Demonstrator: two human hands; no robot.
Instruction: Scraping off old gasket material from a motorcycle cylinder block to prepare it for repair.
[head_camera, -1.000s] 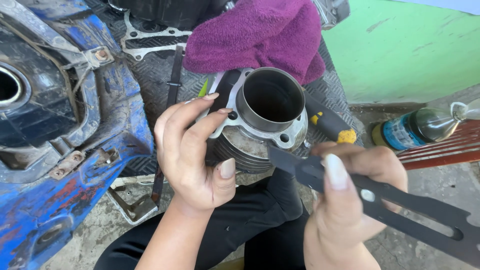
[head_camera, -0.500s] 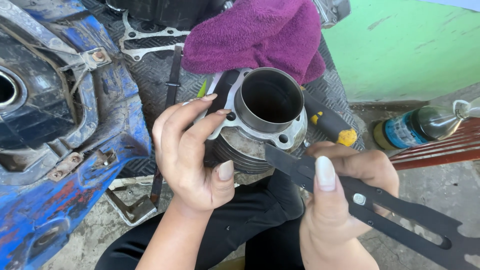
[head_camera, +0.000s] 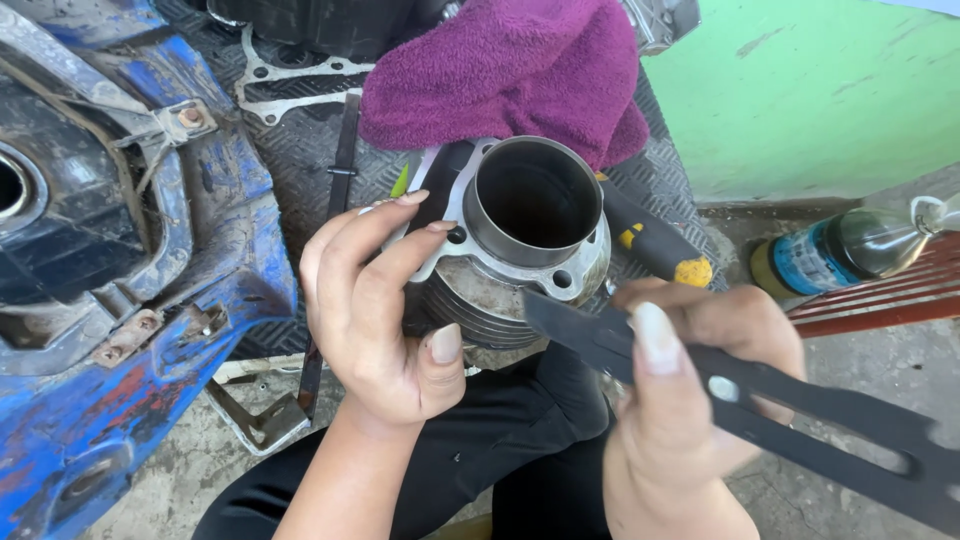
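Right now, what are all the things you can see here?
cylinder: one, grey metal, finned, centre, open end up
scraper: one, black flat slotted blade, lower right, tip at the cylinder's flange
towel: one, purple, top centre
screwdriver: one, black and yellow handle, right of the cylinder
gasket: one, grey, top left on the mat
frame: one, blue, scuffed, left
bottle: one, dark, blue label, right
wall: green, top right
left hand: grips the cylinder
right hand: holds the scraper

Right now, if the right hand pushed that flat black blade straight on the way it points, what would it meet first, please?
Most likely the finned engine cylinder: the right hand aims the black blade up-left at its gasket flange. The tip looks at or near the flange already, though depth is unclear.
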